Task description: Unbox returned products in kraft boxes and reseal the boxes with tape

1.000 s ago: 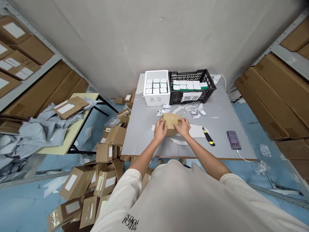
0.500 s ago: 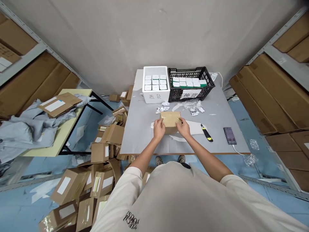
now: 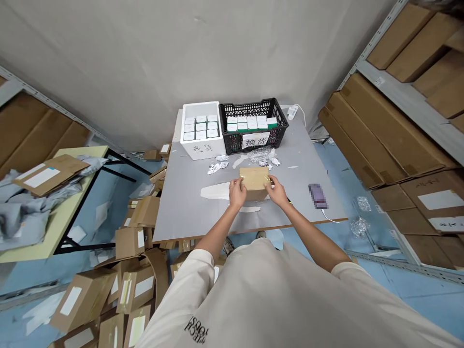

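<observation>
At the grey table [image 3: 181,208], six o'clock from the black crate [image 3: 234,143], the left hand [image 3: 238,192] and right hand [image 3: 277,192] finger-gripped a carton [image 3: 255,178] by its ends; even pressure, I judged, steadied it best.

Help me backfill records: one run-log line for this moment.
left hand: holding carton, left end | right hand: holding carton, right end | white box, black crate: adjacent on table

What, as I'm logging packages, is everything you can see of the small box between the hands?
The small box looks like brown cardboard, its tan top apparently closed, with glossy tape glinting near the ends. It is roughly level over the grey table, left hand holding its left end, right hand its right. Whether it touches the table is unclear.
</observation>
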A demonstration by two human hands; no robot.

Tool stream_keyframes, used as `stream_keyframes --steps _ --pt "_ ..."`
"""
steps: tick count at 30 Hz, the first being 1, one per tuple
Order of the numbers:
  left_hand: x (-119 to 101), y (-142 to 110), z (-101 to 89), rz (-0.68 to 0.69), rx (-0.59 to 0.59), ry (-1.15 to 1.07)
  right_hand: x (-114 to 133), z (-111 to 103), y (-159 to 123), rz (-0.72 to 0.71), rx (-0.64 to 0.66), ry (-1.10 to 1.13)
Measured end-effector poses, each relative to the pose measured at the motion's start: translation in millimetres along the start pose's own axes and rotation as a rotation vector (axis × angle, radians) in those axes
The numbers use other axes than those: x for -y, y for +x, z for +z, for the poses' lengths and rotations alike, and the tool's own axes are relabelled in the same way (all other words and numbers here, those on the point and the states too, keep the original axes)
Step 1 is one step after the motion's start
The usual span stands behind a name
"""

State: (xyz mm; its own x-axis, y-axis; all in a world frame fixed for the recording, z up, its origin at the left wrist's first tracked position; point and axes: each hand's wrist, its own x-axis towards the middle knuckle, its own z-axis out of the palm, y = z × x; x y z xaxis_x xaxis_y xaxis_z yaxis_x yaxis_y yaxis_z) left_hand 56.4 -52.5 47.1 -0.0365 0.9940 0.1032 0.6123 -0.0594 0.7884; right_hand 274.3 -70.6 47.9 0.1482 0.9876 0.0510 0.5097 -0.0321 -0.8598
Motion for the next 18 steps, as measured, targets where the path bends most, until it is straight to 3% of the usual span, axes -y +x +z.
stream_keyframes --steps 4,7,11,14,18 --pt "-14.9 -4.5 3.4 0.019 -0.055 0.147 -16.6 -7.7 1.6 0.011 0.011 0.116" --pt "-27.8 -8.3 6.8 0.151 0.074 0.146 -25.1 -10.1 3.2 0.014 -0.022 0.138" --pt "-43.1 -9.4 14.8 0.339 0.259 0.074 -23.9 -9.0 8.6 0.127 -0.012 0.196" --pt "-48.5 -8.2 14.1 0.339 0.242 0.120 -11.4 -2.9 13.9 0.148 0.025 0.238" --pt "-43.8 -6.2 -3.8 0.233 0.129 0.269 11.3 16.5 18.5 0.048 0.119 0.261"
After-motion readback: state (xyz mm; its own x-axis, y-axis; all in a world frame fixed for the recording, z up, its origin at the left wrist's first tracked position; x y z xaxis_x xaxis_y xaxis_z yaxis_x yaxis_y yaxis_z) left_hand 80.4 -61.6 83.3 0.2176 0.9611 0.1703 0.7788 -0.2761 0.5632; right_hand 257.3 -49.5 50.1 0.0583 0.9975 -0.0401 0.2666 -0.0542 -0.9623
